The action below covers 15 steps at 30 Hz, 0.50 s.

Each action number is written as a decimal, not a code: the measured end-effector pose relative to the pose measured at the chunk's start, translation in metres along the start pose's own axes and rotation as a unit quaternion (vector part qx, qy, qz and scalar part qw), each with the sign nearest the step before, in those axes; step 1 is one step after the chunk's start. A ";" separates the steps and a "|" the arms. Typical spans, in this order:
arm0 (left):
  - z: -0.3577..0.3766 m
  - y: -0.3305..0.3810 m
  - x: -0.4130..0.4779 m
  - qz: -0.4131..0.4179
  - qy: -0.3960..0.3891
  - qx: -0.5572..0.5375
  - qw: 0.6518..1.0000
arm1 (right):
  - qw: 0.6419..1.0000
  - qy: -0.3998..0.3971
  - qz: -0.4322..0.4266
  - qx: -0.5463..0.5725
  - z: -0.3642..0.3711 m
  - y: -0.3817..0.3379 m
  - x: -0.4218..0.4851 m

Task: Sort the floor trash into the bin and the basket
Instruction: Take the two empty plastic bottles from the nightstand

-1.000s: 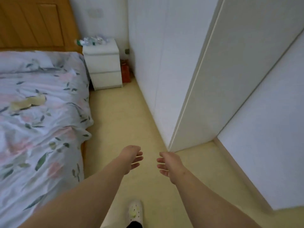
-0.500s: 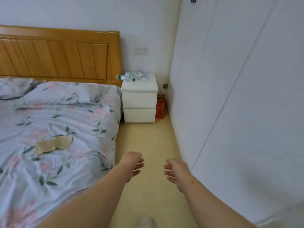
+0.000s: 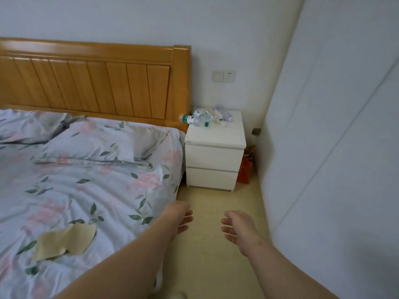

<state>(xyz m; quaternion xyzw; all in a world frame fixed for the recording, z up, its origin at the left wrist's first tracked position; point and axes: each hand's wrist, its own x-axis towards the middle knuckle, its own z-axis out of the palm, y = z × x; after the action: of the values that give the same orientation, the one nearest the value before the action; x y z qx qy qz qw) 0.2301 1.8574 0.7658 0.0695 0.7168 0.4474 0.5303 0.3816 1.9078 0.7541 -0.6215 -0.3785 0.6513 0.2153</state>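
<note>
Hard to read on the nightstand (image 3: 213, 156) top: a blurred heap of containers (image 3: 223, 113) at its back, with one clear plastic bottle (image 3: 195, 120) lying on its side at the heap's left. Half hidden right of the nightstand, against the white wall (image 3: 313, 147): a red bag (image 3: 245, 167), contents unseen. Left of the nightstand, a bed (image 3: 97, 169) with a tan paper scrap (image 3: 64, 240) on its floral cover. In front of the nightstand, above the floor (image 3: 216, 266): left hand (image 3: 179, 216) and right hand (image 3: 237, 227), apart, fingers loosely curled, holding nothing.
</note>
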 end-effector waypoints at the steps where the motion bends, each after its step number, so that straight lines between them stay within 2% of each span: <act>1: 0.004 0.013 0.016 0.002 0.000 0.001 1.000 | 1.000 0.002 0.001 0.003 0.006 -0.010 0.016; 9: 0.042 0.135 0.166 -0.015 -0.014 0.002 1.000 | 0.999 0.017 0.038 0.013 0.057 -0.120 0.171; 15: 0.074 0.225 0.255 -0.011 -0.015 0.053 0.998 | 0.998 0.000 0.053 0.037 0.075 -0.191 0.268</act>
<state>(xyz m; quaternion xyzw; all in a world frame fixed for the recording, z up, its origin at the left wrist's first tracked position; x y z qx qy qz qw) 0.0972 2.1787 0.7458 0.0964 0.7321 0.4019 0.5415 0.2364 2.2111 0.7219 -0.6326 -0.3208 0.6749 0.2032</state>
